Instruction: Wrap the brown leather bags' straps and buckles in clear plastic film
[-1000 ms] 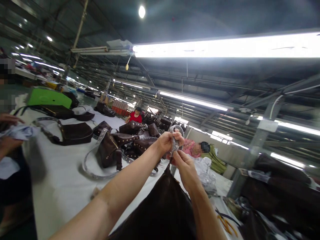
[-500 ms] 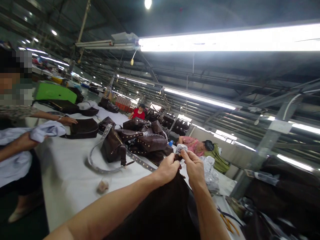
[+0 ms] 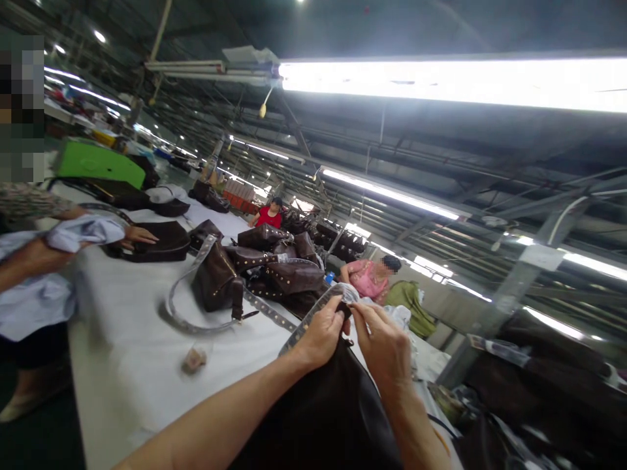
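A long white desk [image 3: 137, 339] is seen running into a large hall. Rows of fluorescent tube lights [image 3: 450, 81] are hung beneath a dark ceiling of metal trusses [image 3: 441, 170]. A grey steel post [image 3: 494, 313] is set at the right.

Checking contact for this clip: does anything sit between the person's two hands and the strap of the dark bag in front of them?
Nothing visible does. The left hand and right hand both pinch the studded strap directly at the top of the dark brown bag. The other bags lie farther back on the white table.
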Available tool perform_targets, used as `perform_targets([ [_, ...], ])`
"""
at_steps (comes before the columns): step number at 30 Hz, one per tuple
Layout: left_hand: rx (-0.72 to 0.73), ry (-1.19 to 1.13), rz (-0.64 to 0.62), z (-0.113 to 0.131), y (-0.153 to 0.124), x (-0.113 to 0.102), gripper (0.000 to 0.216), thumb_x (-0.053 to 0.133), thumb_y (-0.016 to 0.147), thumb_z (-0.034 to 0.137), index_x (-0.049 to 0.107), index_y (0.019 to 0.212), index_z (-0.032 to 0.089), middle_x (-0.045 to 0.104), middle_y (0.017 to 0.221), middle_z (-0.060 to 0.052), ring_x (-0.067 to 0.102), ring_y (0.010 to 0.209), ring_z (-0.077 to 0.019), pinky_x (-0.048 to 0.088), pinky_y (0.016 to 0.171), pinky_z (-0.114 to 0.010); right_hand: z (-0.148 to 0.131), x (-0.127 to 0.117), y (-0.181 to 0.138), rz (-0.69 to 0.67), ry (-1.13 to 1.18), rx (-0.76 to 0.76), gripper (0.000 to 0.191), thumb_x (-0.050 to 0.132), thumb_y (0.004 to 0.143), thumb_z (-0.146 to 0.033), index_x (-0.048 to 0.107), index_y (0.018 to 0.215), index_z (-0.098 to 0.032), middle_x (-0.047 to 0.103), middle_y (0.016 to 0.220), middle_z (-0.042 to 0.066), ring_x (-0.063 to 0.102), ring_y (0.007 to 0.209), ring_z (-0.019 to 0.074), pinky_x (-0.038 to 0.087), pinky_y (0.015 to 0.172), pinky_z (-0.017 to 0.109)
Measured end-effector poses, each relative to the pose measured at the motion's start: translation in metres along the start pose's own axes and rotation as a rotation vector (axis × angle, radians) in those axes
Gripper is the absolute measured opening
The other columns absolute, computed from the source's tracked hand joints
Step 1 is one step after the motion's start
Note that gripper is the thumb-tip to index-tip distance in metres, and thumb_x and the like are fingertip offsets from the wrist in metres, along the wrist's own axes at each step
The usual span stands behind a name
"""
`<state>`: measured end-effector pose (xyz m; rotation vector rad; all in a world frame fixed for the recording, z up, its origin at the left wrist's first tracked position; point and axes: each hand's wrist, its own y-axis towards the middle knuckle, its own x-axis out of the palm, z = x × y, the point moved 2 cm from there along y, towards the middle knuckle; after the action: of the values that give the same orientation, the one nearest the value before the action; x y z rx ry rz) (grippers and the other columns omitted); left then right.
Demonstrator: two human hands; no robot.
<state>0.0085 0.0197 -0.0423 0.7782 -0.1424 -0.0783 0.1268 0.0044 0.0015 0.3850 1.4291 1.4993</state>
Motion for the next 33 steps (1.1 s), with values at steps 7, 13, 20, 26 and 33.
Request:
perform_targets([
  [7,0.023,0.131,0.022,-0.002,-0.003,0.000,0.027,0.036,0.092,0.026,0.054,0.111,0.018,0.055,0.073,0.001,0.055,0.077,-0.0164,0.042,0.085,-0.030,-0.009,-0.005,0.005,-0.003,-0.356,-0.094,0.026,0.048,0.093,-0.021,0.062,0.071,-0.019,0.062,0.067,0.002,0.053,0.057,0.0125,0.030,0.059,0.027],
  [13,0.018,0.120,0.016,-0.004,-0.006,0.001,0.029,0.037,0.092,0.026,0.051,0.116,0.018,0.059,0.084,-0.001,0.054,0.076,-0.0147,0.044,0.082,-0.029,0.001,0.000,0.005,-0.027,-0.177,-0.025,0.021,0.045,0.088,-0.019,0.053,0.069,-0.020,0.055,0.065,0.000,0.050,0.059,0.0138,0.031,0.059,0.026],
  [20,-0.015,-0.031,-0.022,-0.006,-0.007,0.003,0.033,0.042,0.090,0.027,0.051,0.121,0.017,0.050,0.073,0.002,0.047,0.070,-0.0130,0.045,0.074,-0.027,0.004,-0.002,-0.003,-0.058,-0.004,0.066,0.017,0.045,0.086,-0.020,0.052,0.071,-0.021,0.052,0.063,-0.001,0.050,0.057,0.0138,0.036,0.057,0.025],
  [26,-0.075,-0.173,0.004,-0.009,-0.005,0.006,0.038,0.042,0.090,0.035,0.050,0.124,0.019,0.043,0.067,0.004,0.039,0.061,-0.0107,0.041,0.059,-0.022,-0.001,-0.004,-0.015,0.035,-0.046,-0.048,0.018,0.048,0.094,-0.023,0.063,0.100,-0.017,0.069,0.093,0.006,0.065,0.079,0.0147,0.045,0.073,0.024],
  [33,-0.043,-0.048,0.077,-0.014,-0.006,0.005,0.039,0.041,0.092,0.031,0.050,0.127,0.017,0.047,0.069,0.003,0.043,0.063,-0.0119,0.042,0.066,-0.025,-0.007,0.004,-0.014,0.055,-0.237,-0.112,0.022,0.043,0.097,-0.020,0.065,0.096,-0.016,0.071,0.085,0.004,0.064,0.070,0.0128,0.041,0.064,0.023],
])
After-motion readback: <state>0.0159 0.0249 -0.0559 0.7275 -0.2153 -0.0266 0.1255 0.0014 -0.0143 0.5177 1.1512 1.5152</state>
